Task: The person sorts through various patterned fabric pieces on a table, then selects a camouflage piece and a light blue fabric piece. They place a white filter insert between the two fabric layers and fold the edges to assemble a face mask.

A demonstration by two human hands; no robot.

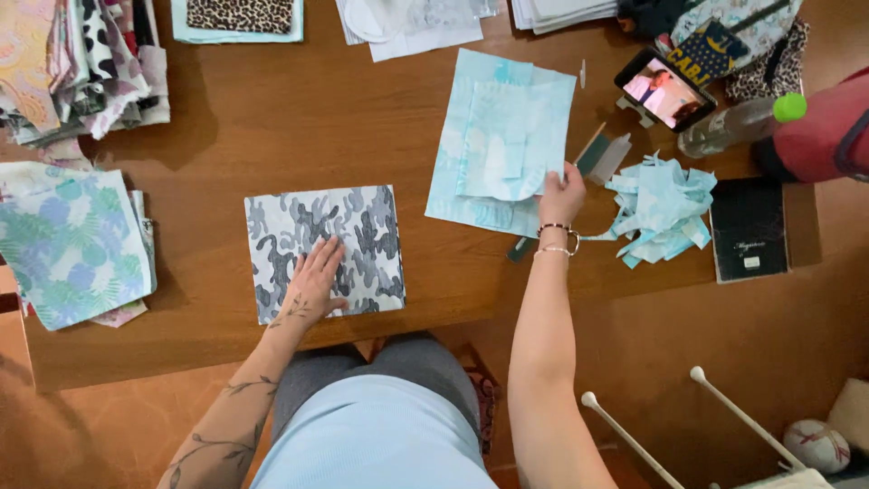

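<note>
The left hand (315,276) lies flat, palm down, fingers stretched forward and slightly spread, with the thumb out to the side. Its tattooed forearm runs back at a slant toward the body. The right hand (562,194) reaches farther forward on a nearly straight arm, its fingers curled in a light pinching grip. Thin bracelets circle the right wrist. The two hands are well apart.

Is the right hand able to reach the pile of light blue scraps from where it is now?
Probably yes. The right hand rests on the blue fabric, and the scraps lie just beside it on the table, with nothing between.
</note>
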